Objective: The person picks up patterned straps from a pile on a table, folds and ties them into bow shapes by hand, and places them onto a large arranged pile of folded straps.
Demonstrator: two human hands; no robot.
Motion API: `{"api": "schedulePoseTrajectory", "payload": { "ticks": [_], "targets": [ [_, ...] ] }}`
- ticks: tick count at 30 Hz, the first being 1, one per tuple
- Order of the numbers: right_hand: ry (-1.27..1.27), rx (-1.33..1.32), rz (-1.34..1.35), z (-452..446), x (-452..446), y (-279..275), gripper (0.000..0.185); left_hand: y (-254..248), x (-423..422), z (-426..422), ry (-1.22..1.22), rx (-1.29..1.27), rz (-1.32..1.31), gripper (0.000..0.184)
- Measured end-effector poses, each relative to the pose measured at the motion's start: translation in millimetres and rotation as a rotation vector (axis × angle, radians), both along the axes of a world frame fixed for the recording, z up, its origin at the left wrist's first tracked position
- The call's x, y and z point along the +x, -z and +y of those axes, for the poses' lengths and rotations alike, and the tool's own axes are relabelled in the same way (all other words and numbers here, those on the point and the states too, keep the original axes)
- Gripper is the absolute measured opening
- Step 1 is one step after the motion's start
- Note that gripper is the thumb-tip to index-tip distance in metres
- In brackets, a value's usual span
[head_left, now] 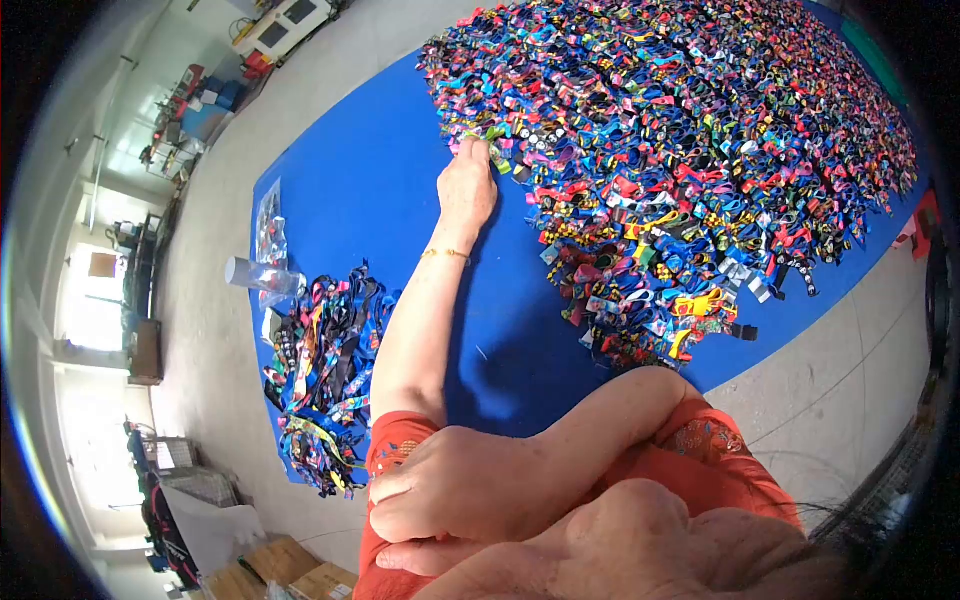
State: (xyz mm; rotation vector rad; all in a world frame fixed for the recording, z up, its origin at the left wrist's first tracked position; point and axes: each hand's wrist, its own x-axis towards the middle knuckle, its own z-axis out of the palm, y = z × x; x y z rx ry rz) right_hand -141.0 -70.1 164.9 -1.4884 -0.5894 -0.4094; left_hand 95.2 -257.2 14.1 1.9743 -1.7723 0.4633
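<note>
My left hand point(468, 190) reaches forward to the near left edge of a big pile of short, looped, colourful fabric straps point(640, 130). Its fingers are closed together at a green and pink strap point(494, 138), partly hidden by the fingertips. A thin bracelet point(446, 253) circles that wrist. My right hand point(455, 490) lies folded across my body, against the red left sleeve point(398, 432). Its fingers are curled in; what they hold, if anything, is hidden.
A blue mat point(345, 190) lies under the pile on a grey floor point(215, 270). Long printed lanyards point(335, 370) form a smaller heap at left, near a clear plastic roll point(262, 275). Cardboard boxes point(280, 562) stand at lower left, and a machine point(287, 28) at the back.
</note>
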Motion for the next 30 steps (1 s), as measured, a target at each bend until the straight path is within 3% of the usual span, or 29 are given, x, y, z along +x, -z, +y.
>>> {"api": "schedulePoseTrajectory", "payload": {
  "ticks": [3, 9, 14, 18, 21, 30],
  "targets": [
    [0.151, -0.204, -0.133, -19, 1, -12, 0.032, 15, 13, -24, -0.075, 0.048, 0.007, 0.04],
    [0.086, -0.198, -0.151, -45, 0, -27, 0.037, 25, 23, -41, -0.136, 0.13, -0.046, 0.044],
    [0.032, -0.177, -0.164, -48, 6, -20, 0.039, 29, 27, -44, -0.129, 0.125, -0.122, 0.022],
    [-0.026, -0.191, -0.114, -41, 11, -15, 0.04, 28, 29, -47, -0.04, -0.003, -0.177, 0.024],
    [0.007, -0.257, -0.112, -39, 10, -17, 0.041, 25, 25, -48, -0.131, 0.152, -0.118, 0.021],
    [-0.023, -0.256, -0.127, -38, 16, -11, 0.039, 34, 33, -55, -0.219, 0.12, -0.007, 0.024]
  ]
}}
